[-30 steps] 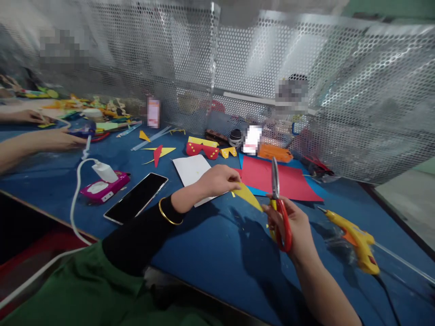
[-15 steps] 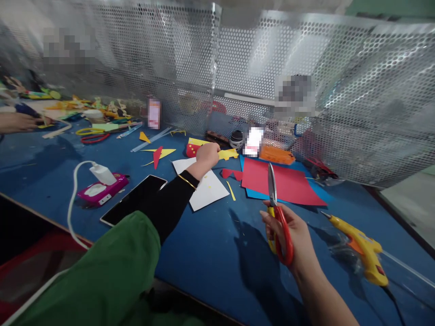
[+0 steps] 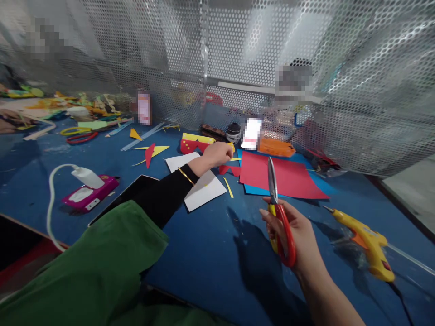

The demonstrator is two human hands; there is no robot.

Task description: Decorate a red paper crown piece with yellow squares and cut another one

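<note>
My right hand (image 3: 288,231) holds a pair of scissors (image 3: 273,181) upright above the table, its fingers around the red and yellow handles. The blades are together and point away from me. Stretched across the sheet of white paper (image 3: 205,190), my left hand (image 3: 219,154) is closed, its fingertips hidden behind the knuckles. Yellow paper shows right at those fingers; I cannot tell whether it is gripped. Just left of the hand lies a red mask-shaped cutout with yellow squares (image 3: 190,146). Below the fingers are another red cutout (image 3: 229,170) and a thin yellow strip (image 3: 229,187).
A red sheet (image 3: 278,174) overlaps a blue one. At right lies a yellow glue gun (image 3: 365,244). A magenta power strip (image 3: 91,192) with a white plug and a dark tablet (image 3: 125,199) are at left. A lit phone (image 3: 251,133) leans near a perforated metal screen (image 3: 244,50).
My left hand has shifted right over the yellow paper, uncovering more of the red mask-shaped cutout. The view has turned slightly. My right hand keeps the scissors in nearly the same place.
</note>
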